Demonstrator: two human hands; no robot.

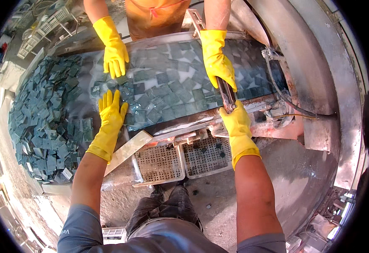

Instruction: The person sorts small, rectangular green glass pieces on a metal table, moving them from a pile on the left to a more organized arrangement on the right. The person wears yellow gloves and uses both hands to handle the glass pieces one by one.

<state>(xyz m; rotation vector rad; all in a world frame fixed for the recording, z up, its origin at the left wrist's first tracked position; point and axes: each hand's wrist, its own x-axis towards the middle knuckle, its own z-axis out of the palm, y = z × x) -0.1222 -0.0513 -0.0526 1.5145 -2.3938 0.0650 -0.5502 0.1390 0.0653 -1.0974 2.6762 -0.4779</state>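
Both my hands wear yellow rubber gloves. My left hand [112,110] lies flat with fingers spread on wet, dark green-grey square tiles [153,114] at the near edge of a conveyor-like bed. My right hand [237,122] is closed round the near end of a dark metal bar [225,93] slanting over the bed's near edge. A co-worker's gloved hand [219,63] grips the bar's far end. Opposite my left hand, the co-worker's other gloved hand [115,57] reaches down to the tiles. What is under my left palm is hidden.
A big heap of tiles [45,114] rises at the left. Two perforated plastic crates [161,162] stand below the near edge, by a pale board [129,149]. At the right, a hose [277,86] runs past a large curved metal housing [319,76].
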